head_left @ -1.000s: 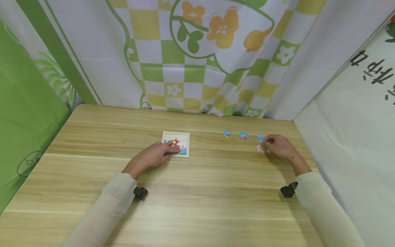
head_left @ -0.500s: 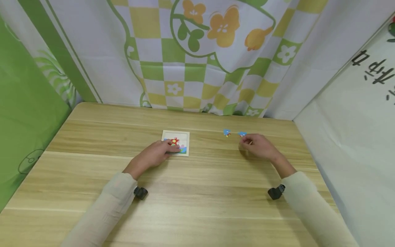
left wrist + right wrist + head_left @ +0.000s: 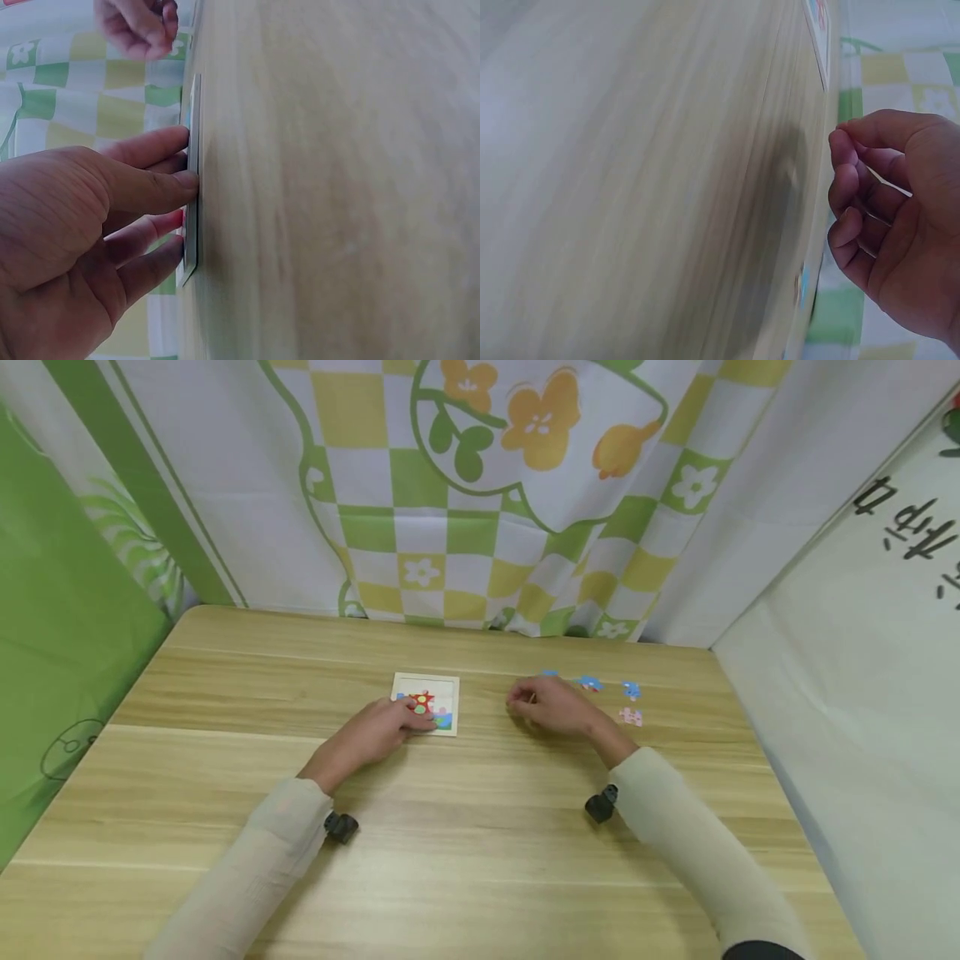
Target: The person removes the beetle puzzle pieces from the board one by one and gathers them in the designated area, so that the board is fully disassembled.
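Note:
On the table at centre left lies a square wooden puzzle frame (image 3: 444, 679), partly filled with a picture showing red, blue and green. My left hand (image 3: 381, 728) rests over its lower left side; in the left wrist view the thumb (image 3: 176, 193) lies at the frame's edge and the fingers reach over its face. Right of the frame, my right hand (image 3: 551, 704) is above the table with fingers curled and thumb tip (image 3: 855, 129) meeting the index finger. No piece shows at these fingertips. Nearest to it is a blue puzzle piece (image 3: 551, 673), mostly covered by the hand.
Further right lie two blue puzzle pieces (image 3: 589, 682) and a pink puzzle piece (image 3: 631, 717). A checked curtain (image 3: 472, 552) hangs along the table's back edge. A white panel with black writing (image 3: 862, 635) stands at the right, a green cloth (image 3: 67, 635) at the left.
My right hand has moved left from beside the pink piece, past the blue pieces, towards the frame. The pink piece and the right-hand blue ones show again. My left hand has stayed on the frame.

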Tool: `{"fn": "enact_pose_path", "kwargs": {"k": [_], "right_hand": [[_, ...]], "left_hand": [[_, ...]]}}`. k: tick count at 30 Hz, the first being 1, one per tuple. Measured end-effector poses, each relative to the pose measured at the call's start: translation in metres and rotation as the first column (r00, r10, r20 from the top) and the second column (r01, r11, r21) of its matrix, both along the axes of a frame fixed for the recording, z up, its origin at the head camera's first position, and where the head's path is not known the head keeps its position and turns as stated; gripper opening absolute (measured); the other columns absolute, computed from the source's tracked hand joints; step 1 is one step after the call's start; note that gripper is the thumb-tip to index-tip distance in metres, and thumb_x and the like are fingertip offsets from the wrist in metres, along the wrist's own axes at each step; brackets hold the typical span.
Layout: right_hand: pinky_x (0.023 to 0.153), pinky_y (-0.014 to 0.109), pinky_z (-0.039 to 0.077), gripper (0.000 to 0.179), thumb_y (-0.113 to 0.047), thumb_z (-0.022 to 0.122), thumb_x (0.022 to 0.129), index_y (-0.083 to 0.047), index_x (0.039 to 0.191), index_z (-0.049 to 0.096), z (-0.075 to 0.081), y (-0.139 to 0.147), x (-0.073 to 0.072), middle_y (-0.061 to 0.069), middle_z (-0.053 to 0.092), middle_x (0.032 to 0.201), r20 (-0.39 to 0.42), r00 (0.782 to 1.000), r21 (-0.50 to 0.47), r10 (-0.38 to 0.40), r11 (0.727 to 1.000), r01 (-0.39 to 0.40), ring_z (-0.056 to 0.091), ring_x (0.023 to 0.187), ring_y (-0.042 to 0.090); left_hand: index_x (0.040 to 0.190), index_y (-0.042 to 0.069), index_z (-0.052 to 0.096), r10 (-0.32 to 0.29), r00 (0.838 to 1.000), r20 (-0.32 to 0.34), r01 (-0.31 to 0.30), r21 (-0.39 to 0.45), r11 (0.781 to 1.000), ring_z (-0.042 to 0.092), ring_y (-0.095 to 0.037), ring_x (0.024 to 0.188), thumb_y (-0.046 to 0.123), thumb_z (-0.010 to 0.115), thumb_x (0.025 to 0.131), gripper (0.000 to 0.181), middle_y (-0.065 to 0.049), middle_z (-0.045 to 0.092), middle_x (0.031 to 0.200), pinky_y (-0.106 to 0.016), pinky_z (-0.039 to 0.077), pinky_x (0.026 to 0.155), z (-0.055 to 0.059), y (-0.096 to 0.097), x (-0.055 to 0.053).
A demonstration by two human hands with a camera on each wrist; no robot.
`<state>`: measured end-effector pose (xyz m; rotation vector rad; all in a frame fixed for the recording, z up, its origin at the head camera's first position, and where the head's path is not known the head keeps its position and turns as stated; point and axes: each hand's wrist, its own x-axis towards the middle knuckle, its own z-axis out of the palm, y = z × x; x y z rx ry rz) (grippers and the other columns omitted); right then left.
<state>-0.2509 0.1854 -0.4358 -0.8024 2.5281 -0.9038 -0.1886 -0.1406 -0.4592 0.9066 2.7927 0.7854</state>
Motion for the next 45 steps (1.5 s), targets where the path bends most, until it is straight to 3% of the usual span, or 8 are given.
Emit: {"fn": "enact_pose_path", "kwargs": {"k": [7,12,19,25,35,45], "right_hand": [[0.072,0.033,0.053,0.015,-0.013,0.06,0.104,-0.006,0.111,0.073,-0.007,-0.042,-0.009,0.003,0.071,0.097,-0.022,0.999,-0.013,0.041,0.999,-0.041,0.062,0.079,0.015],[0.083,0.033,0.051,0.015,-0.011,0.061,0.103,-0.009,0.111,0.072,-0.013,-0.062,-0.017,0.0,0.07,0.1,-0.049,0.997,-0.01,0.061,0.998,-0.062,0.062,0.091,0.014],[0.084,0.033,0.05,0.018,-0.009,0.061,0.101,-0.007,0.115,0.073,-0.018,-0.081,-0.025,0.0,0.069,0.097,-0.08,0.991,0.007,0.107,0.994,-0.106,0.061,0.089,0.014],[0.086,0.033,0.048,0.024,-0.007,0.063,0.099,-0.007,0.12,0.074,-0.017,-0.092,-0.025,0.003,0.071,0.103,-0.107,0.986,0.022,0.13,0.991,-0.129,0.058,0.089,0.015],[0.092,0.034,0.047,0.025,-0.008,0.063,0.101,-0.009,0.123,0.076,-0.017,-0.099,-0.023,0.003,0.07,0.12,-0.086,0.984,0.047,0.154,0.988,-0.15,0.057,0.1,0.015],[0.093,0.033,0.048,0.025,-0.007,0.063,0.102,-0.008,0.123,0.076,-0.014,-0.105,-0.023,0.001,0.073,0.119,-0.063,0.985,0.048,0.162,0.986,-0.159,0.059,0.1,0.013]], "left_hand": [[0.127,0.01,0.075,0.003,0.998,0.06,-0.004,0.016,1.0,0.057,-0.041,0.128,-0.002,0.066,0.099,0.032,-0.015,0.063,0.139,-0.05,0.045,0.106,0.001,0.001,0.001],[0.128,0.01,0.074,0.005,0.997,0.082,-0.008,0.027,1.0,0.046,-0.037,0.14,0.0,0.064,0.1,0.031,-0.008,0.063,0.138,-0.052,0.038,0.112,-0.001,0.0,0.001],[0.128,0.013,0.074,0.025,0.994,0.103,-0.026,0.001,1.0,0.049,-0.041,0.136,0.001,0.064,0.101,0.031,-0.017,0.057,0.143,-0.053,0.042,0.109,0.0,-0.001,0.0],[0.129,0.014,0.074,0.026,0.995,0.092,-0.024,-0.018,1.0,0.05,-0.043,0.135,0.001,0.065,0.1,0.033,-0.014,0.057,0.143,-0.055,0.042,0.109,0.004,-0.001,0.001],[0.128,0.016,0.075,0.025,0.996,0.08,-0.022,-0.038,0.999,0.051,-0.043,0.133,0.002,0.065,0.1,0.033,-0.013,0.057,0.142,-0.056,0.043,0.107,0.004,-0.001,-0.001],[0.125,0.015,0.077,0.025,0.997,0.077,-0.022,-0.03,0.999,0.057,-0.041,0.127,0.001,0.067,0.099,0.032,-0.015,0.06,0.14,-0.052,0.049,0.101,0.004,-0.001,-0.001]]}}
